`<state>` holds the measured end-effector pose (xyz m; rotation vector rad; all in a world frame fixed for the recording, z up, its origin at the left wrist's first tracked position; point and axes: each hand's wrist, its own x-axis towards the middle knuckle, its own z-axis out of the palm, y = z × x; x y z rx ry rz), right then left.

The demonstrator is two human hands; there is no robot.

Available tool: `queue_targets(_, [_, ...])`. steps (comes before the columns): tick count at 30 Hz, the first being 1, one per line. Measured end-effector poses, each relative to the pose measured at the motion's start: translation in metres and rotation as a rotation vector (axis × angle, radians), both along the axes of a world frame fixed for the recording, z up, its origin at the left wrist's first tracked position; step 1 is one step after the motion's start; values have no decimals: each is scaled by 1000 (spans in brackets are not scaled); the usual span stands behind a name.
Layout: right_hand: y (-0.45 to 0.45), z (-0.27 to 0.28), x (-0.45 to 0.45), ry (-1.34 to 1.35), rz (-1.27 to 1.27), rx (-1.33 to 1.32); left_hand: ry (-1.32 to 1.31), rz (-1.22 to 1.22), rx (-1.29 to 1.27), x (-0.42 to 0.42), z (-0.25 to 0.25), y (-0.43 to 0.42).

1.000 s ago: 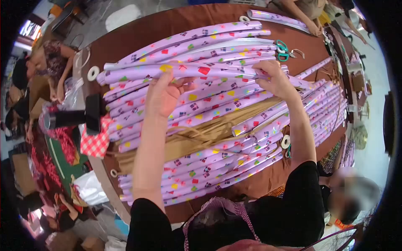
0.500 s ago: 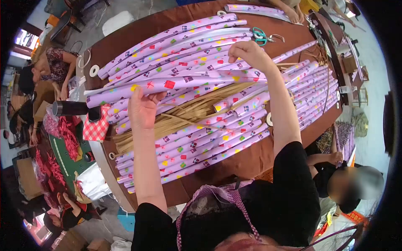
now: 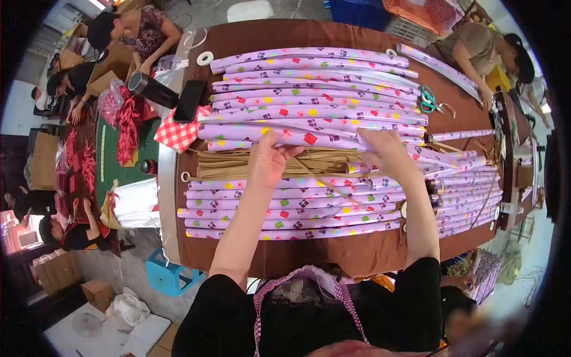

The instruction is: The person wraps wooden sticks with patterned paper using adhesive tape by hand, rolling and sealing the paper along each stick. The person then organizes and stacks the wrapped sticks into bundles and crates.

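Note:
My left hand is closed round the left part of a purple patterned paper roll, thumb on top and fingers underneath. Over the right part of that roll lies my right hand, its fingers bent and blurred; whether it grips the paper cannot be made out. Behind them a group of similar rolls lies side by side. Tan paper strips run just in front of the held roll, and nearer me is another group of rolls.
Green-handled scissors and a tape roll are on the brown-covered table. A black phone and dark bottle stand at the left. Co-workers are at the left and far right; a blue stool is below.
The view has turned and shifted. The roll in my left hand now lies nearly level, low over the others. My right hand has gone from a raised fist down onto the roll.

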<state>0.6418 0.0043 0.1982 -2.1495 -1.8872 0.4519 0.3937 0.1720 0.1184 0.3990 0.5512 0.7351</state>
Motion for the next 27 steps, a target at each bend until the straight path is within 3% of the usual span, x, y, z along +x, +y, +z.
queue_targets(10, [80, -42, 20, -125, 39, 204, -21, 96, -8, 18, -24, 57])
queue_targets(17, [156, -102, 76, -207, -33, 289, -38, 74, -209, 54, -46, 126])
queue_targets(19, [172, -117, 91, -186, -74, 292, 133, 15, -49, 46, -48, 116])
queue_targets(20, [177, -123, 96, -183, -77, 289, 71, -23, 52, 36, -52, 109])
queue_targets(22, [194, -147, 112, -231, -87, 174, 221, -32, 123, 20, -25, 77])
queue_targets(24, [194, -159, 112, -140, -85, 310, 326, -53, 236, -2, -26, 52])
queue_targets(25, [196, -181, 120, -269, -31, 436, 384, -108, 246, -13, -32, 45])
queue_targets(26, [197, -147, 102, 46, -229, 192, 441, -154, 265, -22, -38, 37])
queue_targets(27, [196, -175, 113, -268, -38, 406, 504, -170, 329, -32, -40, 27])
